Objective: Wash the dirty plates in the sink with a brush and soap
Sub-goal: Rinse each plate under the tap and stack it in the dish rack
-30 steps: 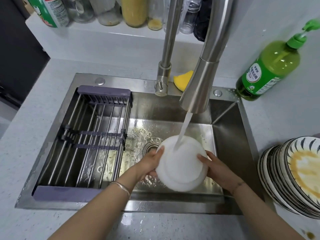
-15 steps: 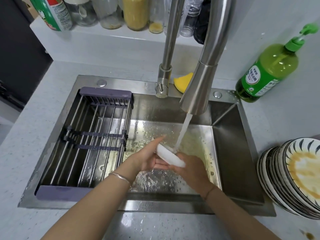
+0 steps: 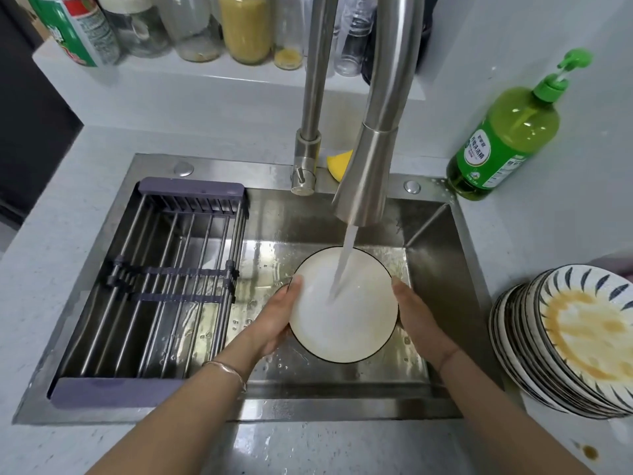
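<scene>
A white plate with a thin dark rim [image 3: 342, 323] is held face up over the steel sink [image 3: 442, 269], under the running stream from the faucet [image 3: 370, 159]. My left hand [image 3: 277, 317] grips its left edge and my right hand [image 3: 418, 320] its right edge. Water pools on the plate's face. On the counter to the right leans a stack of dirty plates [image 3: 579, 341] with blue leaf marks and brown sauce stains. A green soap bottle [image 3: 503, 142] with a pump stands at the back right. No brush is visible.
A purple-ended metal drying rack [image 3: 161, 286] spans the sink's left half. A yellow sponge [image 3: 339, 162] lies behind the faucet. Jars and bottles [image 3: 191, 25] line the shelf behind. A brown drip [image 3: 590, 452] marks the counter at the front right.
The plate showed its white underside, was turned edge-on under the stream, and now faces up. Both hands shifted to its left and right edges.
</scene>
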